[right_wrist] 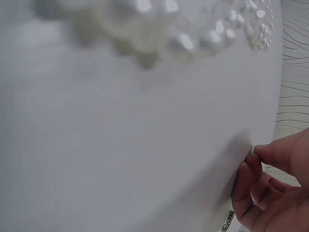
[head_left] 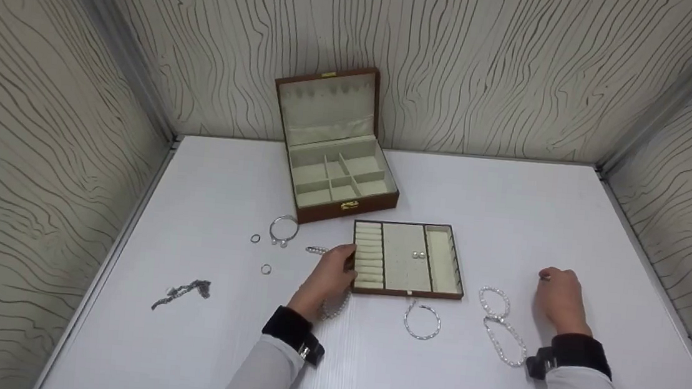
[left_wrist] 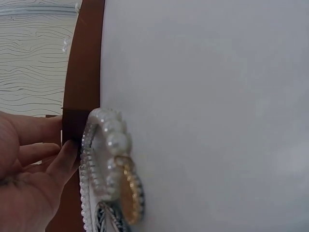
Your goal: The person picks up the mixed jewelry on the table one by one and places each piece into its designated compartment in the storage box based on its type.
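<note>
My left hand (head_left: 327,279) grips the left side of a jewellery tray (head_left: 400,274), fingers and thumb at its rim. The tray has cream ring rolls, a flat panel holding two pearl earrings (head_left: 419,255), and a long slot. A pearl bracelet (left_wrist: 116,140) lies beside the left fingers, partly hidden by that hand in the head view. On the right, my right hand (head_left: 561,298) has curled fingers, thumb and forefinger pinching a small dark piece of jewellery (head_left: 544,276); I cannot tell its kind. A small gold-and-dark ornament (right_wrist: 228,221) shows below these fingers in the right wrist view.
Behind the tray stands an open brown jewellery box (head_left: 348,210) with several compartments. Leftward lie a bangle (head_left: 272,224), rings (head_left: 255,238), a pearl piece (head_left: 317,250) and a tangled chain (head_left: 184,291). A silver bracelet (head_left: 421,338) and pearl strings (head_left: 506,342) lie in front and right.
</note>
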Demonstrator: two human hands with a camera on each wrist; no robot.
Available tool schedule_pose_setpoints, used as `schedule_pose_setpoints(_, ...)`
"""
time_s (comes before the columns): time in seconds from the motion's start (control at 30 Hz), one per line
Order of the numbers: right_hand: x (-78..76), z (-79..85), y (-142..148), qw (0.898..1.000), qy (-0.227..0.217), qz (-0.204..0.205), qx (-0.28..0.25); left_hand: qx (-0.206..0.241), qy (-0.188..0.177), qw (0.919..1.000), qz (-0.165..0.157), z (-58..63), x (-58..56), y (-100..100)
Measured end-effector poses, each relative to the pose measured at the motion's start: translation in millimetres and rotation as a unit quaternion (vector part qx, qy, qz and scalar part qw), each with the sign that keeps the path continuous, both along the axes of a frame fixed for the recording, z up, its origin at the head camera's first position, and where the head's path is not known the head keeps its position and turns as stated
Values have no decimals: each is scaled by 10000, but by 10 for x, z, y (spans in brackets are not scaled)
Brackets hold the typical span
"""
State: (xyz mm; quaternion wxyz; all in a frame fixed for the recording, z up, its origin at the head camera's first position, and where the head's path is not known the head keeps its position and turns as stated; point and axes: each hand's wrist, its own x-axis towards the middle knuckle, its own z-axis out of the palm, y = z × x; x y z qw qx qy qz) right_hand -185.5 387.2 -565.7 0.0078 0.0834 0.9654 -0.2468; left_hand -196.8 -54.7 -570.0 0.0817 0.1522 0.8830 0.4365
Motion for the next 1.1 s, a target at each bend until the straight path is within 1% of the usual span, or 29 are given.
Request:
schedule_pose_setpoints(0.1,-4,11,-3,10000,-28,1,-7,-11,41,10000,-35,-3,-3,-1)
schedule_pose_setpoints(0.27,-2,10,-4,9996,-226,-94,-119,0,9,10000,-13,-12,-8,-1)
schedule_pose_setpoints(0.5,-13,-3,13,9994,-323,-87,-88,180,-199,9996,60,-36,-11,0)
schedule_pose_setpoints(0.6,-21,-5,27,9991,-408,-80,-73,211,-195,9996,61,-45,-16,-1)
schedule_pose_setpoints(0.73,-24,-11,42,9984,-500,-159,-211,257,-116,9996,27,-53,-20,-9)
schedule_pose_setpoints(0.8,-24,-17,51,9982,-507,-189,-275,268,-87,9996,18,-53,-19,-13)
schedule_pose_setpoints(0.93,-13,-13,58,9980,-482,-203,-368,430,-66,9990,-60,-50,-18,-16)
schedule_pose_setpoints(1.03,2,-7,53,9977,-367,-334,-472,588,-146,9981,-86,-53,-23,-9)
schedule_pose_setpoints(1.1,12,-6,49,9967,-313,-499,-550,591,-242,9980,-3,-54,-23,2)
